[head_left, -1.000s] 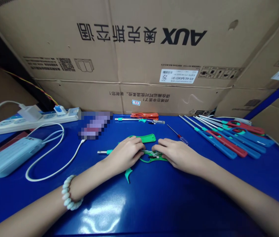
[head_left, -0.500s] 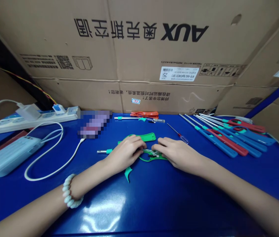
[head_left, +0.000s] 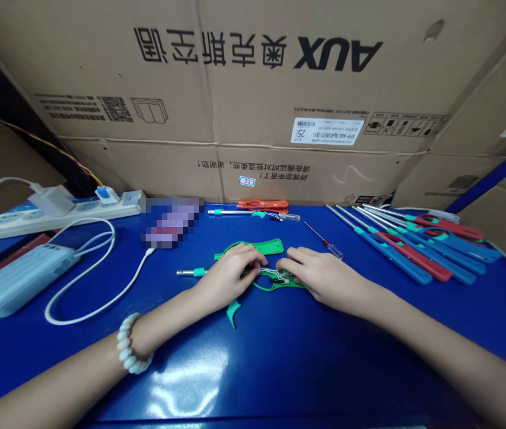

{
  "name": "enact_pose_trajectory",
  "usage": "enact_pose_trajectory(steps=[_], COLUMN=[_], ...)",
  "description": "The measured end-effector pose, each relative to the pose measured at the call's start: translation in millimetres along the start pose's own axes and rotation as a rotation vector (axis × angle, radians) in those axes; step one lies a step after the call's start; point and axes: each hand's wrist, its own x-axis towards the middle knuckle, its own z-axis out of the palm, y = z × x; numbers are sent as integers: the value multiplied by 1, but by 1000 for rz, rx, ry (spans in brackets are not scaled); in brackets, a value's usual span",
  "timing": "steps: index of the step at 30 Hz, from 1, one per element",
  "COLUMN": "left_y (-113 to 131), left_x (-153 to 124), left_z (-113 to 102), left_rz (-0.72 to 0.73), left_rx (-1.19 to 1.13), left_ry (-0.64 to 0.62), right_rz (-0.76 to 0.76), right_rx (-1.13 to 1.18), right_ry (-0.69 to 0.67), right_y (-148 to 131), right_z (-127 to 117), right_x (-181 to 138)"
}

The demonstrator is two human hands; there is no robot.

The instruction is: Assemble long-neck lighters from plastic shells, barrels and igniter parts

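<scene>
An opened green gas lighter lies on the blue table between my hands, white wires and a small black part showing inside its half shell. Its metal tube with a teal collar sticks out to the left. My left hand has its fingers curled over the inner end of the tube. At the handle end, my right hand grips the lighter, fingertips pinched at the wires and a clear part they mostly cover. The other green half shell lies just behind. A loose teal trigger rests in front of my left hand.
Behind are an opened red lighter and a screwdriver. Several blue and red lighters lie at the right. A power strip, a power bank and a cabled, blurred-out phone occupy the left. A large carton stands behind.
My left fingers have shifted slightly on the tube end. The right hand stays at the handle with little movement. The view has tilted very slightly.
</scene>
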Motion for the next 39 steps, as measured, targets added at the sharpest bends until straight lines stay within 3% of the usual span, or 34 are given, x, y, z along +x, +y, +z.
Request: enact_pose_trajectory(steps=[14, 39], left_y=[0, 1], left_x=[-2, -5], left_z=[0, -4], left_rz=[37, 90], left_rx=[19, 251], left_ry=[8, -64], right_rz=[12, 10], right_rx=[-21, -28], right_ry=[-51, -78], right_y=[-1, 0], right_z=[-3, -3], right_x=[1, -1])
